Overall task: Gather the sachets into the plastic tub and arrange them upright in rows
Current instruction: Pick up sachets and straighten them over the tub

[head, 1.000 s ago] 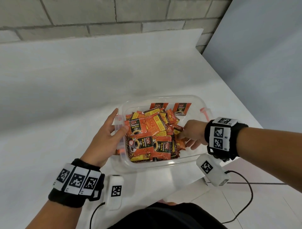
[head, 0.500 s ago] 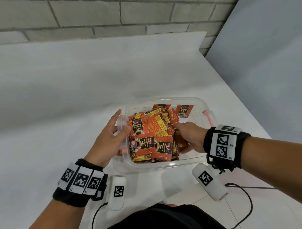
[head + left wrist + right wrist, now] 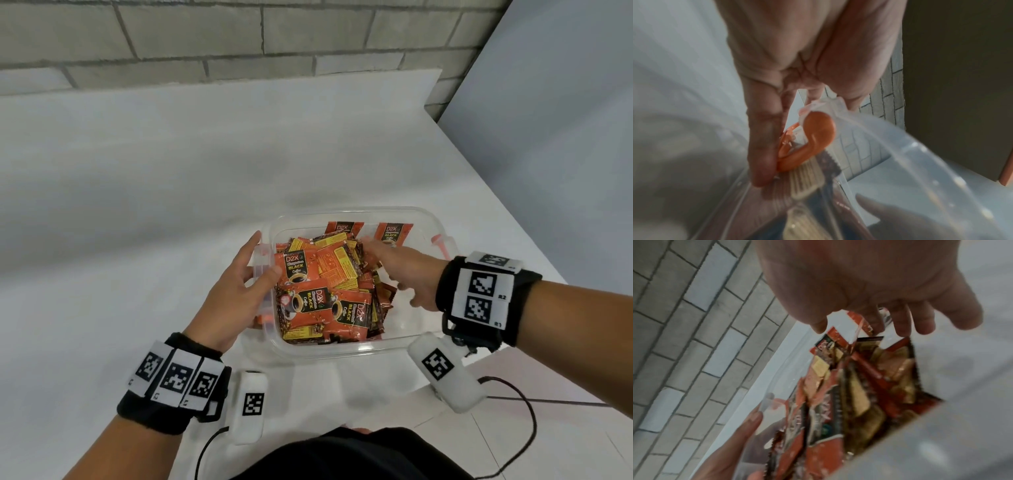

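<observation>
A clear plastic tub (image 3: 342,353) stands on the white table, holding a loose heap of orange sachets (image 3: 322,274) that lie flat and crooked. Two sachets (image 3: 394,233) stand upright against the far wall. My left hand (image 3: 260,263) grips the tub's left rim at its orange clasp (image 3: 813,138), with the thumb inside and the fingers (image 3: 762,146) outside. My right hand (image 3: 387,263) is inside the tub, stretched over the heap toward the far side. Its fingers (image 3: 920,321) hang relaxed above the sachets (image 3: 849,386) and hold nothing.
A grey brick wall (image 3: 239,41) runs behind the table (image 3: 137,205). The table's right edge (image 3: 496,212) meets a grey panel, and tiled floor (image 3: 548,428) shows at lower right. Black cables (image 3: 527,411) trail from the wrist cameras near my body.
My right hand has moved from the tub's right side across the heap toward the far wall. My left hand has kept its grip on the left rim.
</observation>
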The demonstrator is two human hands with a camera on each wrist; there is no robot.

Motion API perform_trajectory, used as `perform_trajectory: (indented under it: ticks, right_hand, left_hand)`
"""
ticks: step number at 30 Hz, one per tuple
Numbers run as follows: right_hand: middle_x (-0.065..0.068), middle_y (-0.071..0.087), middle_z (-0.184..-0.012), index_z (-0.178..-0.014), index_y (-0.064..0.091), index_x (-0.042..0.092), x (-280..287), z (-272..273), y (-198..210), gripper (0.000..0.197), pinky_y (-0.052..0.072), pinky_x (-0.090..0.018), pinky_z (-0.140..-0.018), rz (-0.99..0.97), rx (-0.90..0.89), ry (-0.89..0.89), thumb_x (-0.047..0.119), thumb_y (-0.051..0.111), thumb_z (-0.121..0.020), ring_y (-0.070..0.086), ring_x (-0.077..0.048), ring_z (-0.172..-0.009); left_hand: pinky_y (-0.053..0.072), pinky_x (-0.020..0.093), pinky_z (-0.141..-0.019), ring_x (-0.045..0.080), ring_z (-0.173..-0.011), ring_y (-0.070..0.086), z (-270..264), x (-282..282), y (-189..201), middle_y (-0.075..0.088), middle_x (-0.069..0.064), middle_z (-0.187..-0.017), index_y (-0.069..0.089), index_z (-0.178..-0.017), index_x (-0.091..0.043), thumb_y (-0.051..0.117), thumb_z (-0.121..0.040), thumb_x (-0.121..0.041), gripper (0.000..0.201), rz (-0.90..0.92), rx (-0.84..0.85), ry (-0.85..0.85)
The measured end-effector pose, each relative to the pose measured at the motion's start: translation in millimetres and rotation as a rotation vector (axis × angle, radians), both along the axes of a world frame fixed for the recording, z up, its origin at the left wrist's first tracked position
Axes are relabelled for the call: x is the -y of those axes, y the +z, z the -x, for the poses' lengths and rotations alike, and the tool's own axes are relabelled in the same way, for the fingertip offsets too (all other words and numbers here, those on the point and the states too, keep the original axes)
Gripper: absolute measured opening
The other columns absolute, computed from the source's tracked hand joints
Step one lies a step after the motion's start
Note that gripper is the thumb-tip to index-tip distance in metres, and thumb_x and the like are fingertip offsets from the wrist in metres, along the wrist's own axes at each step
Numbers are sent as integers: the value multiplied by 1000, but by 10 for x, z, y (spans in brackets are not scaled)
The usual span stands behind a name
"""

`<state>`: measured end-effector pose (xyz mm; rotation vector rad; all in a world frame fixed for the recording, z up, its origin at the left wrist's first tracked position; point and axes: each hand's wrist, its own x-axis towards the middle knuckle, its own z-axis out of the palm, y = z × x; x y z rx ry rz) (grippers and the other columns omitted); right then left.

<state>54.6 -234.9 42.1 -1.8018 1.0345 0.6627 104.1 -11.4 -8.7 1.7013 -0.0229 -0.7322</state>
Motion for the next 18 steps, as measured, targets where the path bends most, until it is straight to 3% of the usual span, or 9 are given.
perform_trajectory:
  ticks: [3, 7, 10, 12, 17, 18]
  right_hand:
    - [-10, 26, -155, -152, 20, 21, 17, 57, -105, 79, 26, -53, -110, -9, -82, -48, 70, 30, -90, 31, -33, -139]
    - [-10, 30, -154, -150, 21, 19, -3, 33, -185, 76, 29, -54, -110, -73, -55, -106, 66, 33, -92, 33, -33, -137]
    - [-7, 46, -144, -144, 36, 23, -104, -35, -247, 75, 32, -56, -108, -154, -48, -109, 72, 36, -87, 43, -32, -130]
    - [-8, 50, -141, -142, 39, 23, -180, -87, -289, 87, 35, -56, -107, -177, -42, -91, 81, 38, -77, 47, -31, -127]
    - [-4, 40, -149, -146, 33, 27, -207, -224, -556, 130, 26, -60, -111, -239, 2, -19, 97, 46, -37, 38, -30, -136]
    - [-3, 41, -149, -145, 33, 27, -228, -215, -536, 131, 27, -59, -110, -242, 1, -16, 97, 48, -36, 39, -30, -136]
  left_hand:
    - [55, 45, -84, 13, -100, 67, -3, 2, -6, 62, -2, -124, 23, -144, -52, 58, -85, -45, 69, 9, -3, 4]
    - [55, 44, -82, 12, -100, 66, -12, 4, -20, 62, -3, -123, 23, -144, -52, 56, -90, -39, 65, 3, 0, 7]
    - [53, 47, -87, 10, -98, 65, -13, 6, -20, 62, -5, -122, 22, -144, -51, 56, -89, -41, 65, -4, 14, 8]
    - [52, 49, -89, 9, -99, 65, -12, 8, -21, 62, -5, -122, 21, -145, -52, 56, -90, -42, 65, -11, 17, 0]
    - [51, 53, -90, 12, -100, 66, -27, -21, -25, 62, -5, -123, 21, -143, -55, 58, -85, -47, 70, -12, 11, 2]
    - [52, 53, -89, 13, -101, 66, -34, -28, -26, 62, -5, -123, 22, -143, -56, 59, -81, -50, 72, -8, 7, 5]
